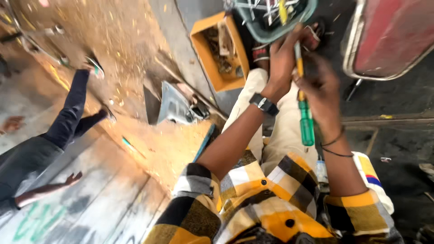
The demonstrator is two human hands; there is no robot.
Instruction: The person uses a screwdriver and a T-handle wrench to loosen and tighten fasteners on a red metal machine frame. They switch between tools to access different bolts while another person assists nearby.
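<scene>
My left hand (281,62), with a black watch on its wrist, closes around the upper yellow part of a screwdriver (306,122). My right hand (320,88), with thin dark bands at the wrist, grips the same tool lower down, just above its green handle, which hangs free below the hand. Both hands meet over my lap and light trousers (275,135). The tool's tip is hidden behind my fingers. My sleeves are yellow, black and white plaid.
An orange box (204,54) of small metal parts and a teal tray (266,34) of tools lie beyond my hands. A red panel in a metal frame (391,36) is at the upper right. A bent metal piece (174,106) lies on sawdust-strewn ground. Another person in dark clothes (49,140) is at the left.
</scene>
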